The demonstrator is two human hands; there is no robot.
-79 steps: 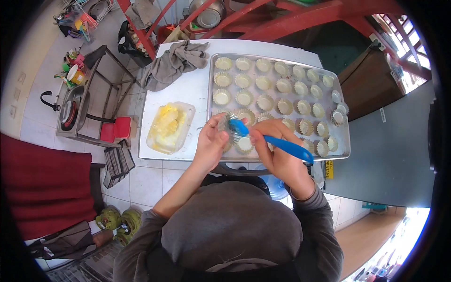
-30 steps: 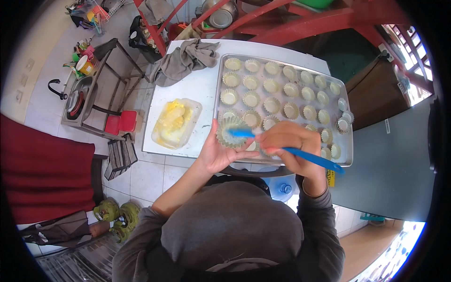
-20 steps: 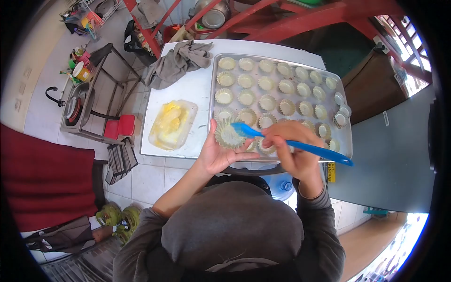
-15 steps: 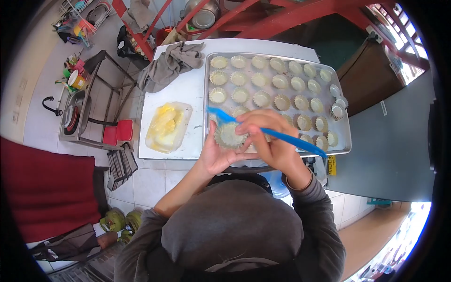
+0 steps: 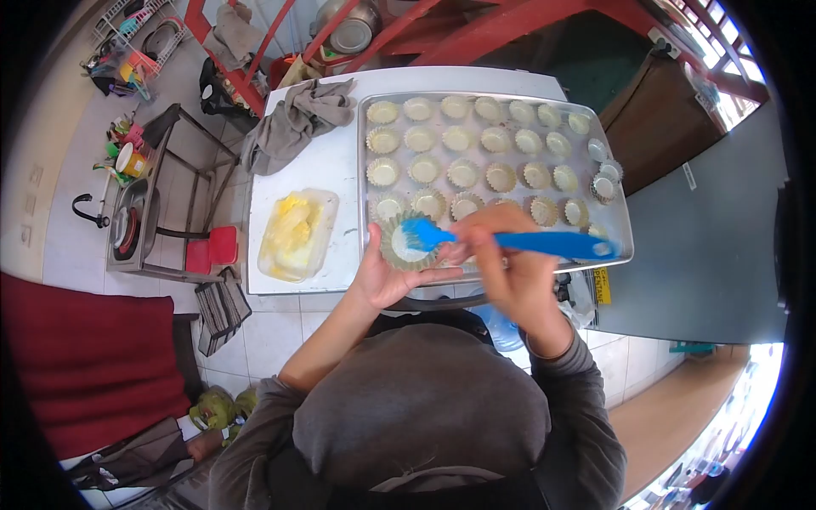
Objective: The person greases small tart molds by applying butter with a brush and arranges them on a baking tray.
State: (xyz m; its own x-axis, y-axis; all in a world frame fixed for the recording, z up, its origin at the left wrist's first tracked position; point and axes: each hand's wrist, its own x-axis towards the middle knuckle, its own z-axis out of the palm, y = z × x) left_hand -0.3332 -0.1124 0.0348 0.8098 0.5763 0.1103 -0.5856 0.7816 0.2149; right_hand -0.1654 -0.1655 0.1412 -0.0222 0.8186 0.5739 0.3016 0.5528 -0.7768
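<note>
"Where was the fluted tart mould (image 5: 403, 253)?"

"Lower middle of the frame. The left hand (image 5: 384, 279) held it loosely, thumb beside the rim, fingers spread beneath."

"And the right hand (image 5: 520, 274)?"

"Closed around a blue pastry brush (image 5: 557, 245), bristles over the mould's inside; whether they touched, I couldn't tell."

"How would the mould handle?"

"Light and stiff, I'd judge, perhaps slippery with grease. The outer flutes looked the best hold."

"The containers?"

"Left of centre, a plastic tub (image 5: 330, 223) held soft-looking yellow fat (image 5: 294, 219). Right of centre, a metal tray (image 5: 616, 229) bore rows of similar moulds (image 5: 463, 172), pale inside; any coating was too faint to judge."
</note>
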